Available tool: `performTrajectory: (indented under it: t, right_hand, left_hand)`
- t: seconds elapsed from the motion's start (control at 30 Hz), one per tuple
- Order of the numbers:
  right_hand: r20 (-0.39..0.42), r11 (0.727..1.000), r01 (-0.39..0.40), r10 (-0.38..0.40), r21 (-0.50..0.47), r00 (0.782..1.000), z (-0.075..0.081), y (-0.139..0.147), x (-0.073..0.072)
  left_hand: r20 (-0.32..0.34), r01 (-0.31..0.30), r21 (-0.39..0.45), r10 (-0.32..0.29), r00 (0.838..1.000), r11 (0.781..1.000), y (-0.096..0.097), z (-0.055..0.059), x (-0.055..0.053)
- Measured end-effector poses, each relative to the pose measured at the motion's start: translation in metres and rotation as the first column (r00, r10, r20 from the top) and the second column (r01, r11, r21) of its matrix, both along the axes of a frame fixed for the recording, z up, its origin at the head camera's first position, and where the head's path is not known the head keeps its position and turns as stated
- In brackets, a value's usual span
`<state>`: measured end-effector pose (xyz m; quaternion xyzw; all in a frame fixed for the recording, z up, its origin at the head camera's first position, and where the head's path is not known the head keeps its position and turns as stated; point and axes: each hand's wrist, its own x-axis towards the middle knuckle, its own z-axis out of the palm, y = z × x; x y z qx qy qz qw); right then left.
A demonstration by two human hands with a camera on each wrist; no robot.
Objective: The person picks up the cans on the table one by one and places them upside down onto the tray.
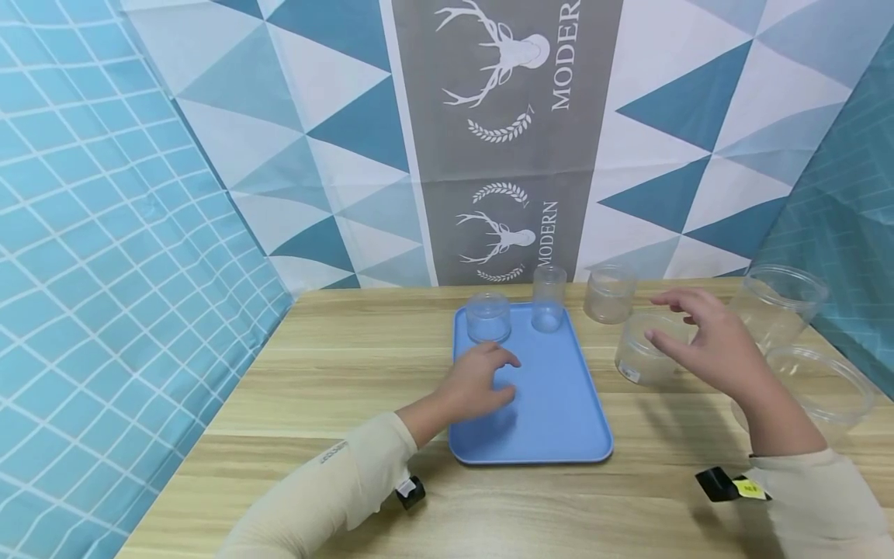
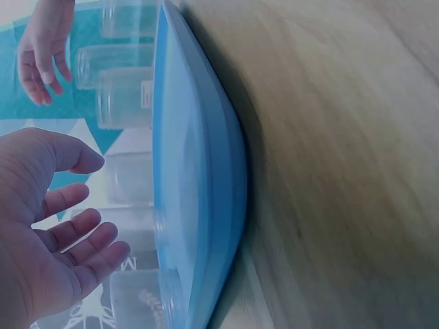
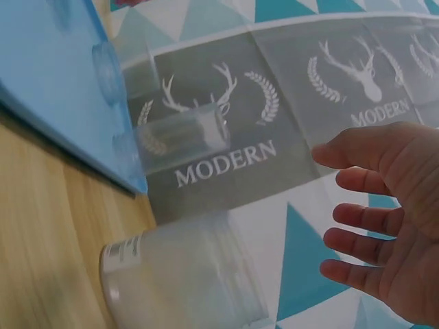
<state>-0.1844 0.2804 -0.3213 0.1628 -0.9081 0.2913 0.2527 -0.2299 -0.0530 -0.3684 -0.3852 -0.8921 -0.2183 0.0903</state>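
The left hand (image 1: 482,382) hovers over the left part of a blue tray (image 1: 552,411), its fingers loosely bent around nothing. On the tray's far end stand a short clear jar (image 1: 488,318) and a tall narrow clear jar (image 1: 548,301). Over on the right, the right hand (image 1: 719,341) is raised beside a wide clear jar (image 1: 646,353) with a small label near its base. Its thumb and fingers are spread apart and hold nothing; in the right wrist view a labelled clear jar (image 3: 178,274) stands below the hand.
Behind the wide jar, another clear jar (image 1: 610,295) stands on the wooden table (image 1: 335,365). Two large clear containers, one farther back (image 1: 782,299) and one nearer (image 1: 824,388), stand at the right edge. Patterned cloth (image 1: 335,155) hangs behind the table.
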Motion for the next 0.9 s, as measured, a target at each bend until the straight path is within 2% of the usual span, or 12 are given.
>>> performTrajectory:
  t: [0.2, 0.47, 0.7, 0.9]
  right_hand:
    - [0.022, 0.998, 0.004, -0.005, 0.065, 1.0, -0.006, 0.009, -0.007]
    - [0.175, 0.991, 0.021, -0.043, 0.129, 0.984, -0.012, 0.014, -0.02]
    - [0.223, 0.974, -0.008, -0.043, 0.224, 0.974, -0.014, 0.017, -0.031]
    - [0.302, 0.948, -0.071, -0.027, 0.309, 0.953, -0.014, 0.021, -0.039]
  left_hand:
    - [-0.008, 0.024, -0.015, -0.024, 1.0, 1.0, 0.008, -0.002, 0.001]
    - [0.012, 0.09, -0.069, -0.089, 0.996, 0.994, 0.02, -0.003, 0.004]
    - [0.021, 0.196, -0.092, -0.195, 0.981, 0.976, 0.026, -0.002, 0.008]
    - [0.078, 0.277, -0.097, -0.27, 0.96, 0.956, 0.028, -0.001, 0.008]
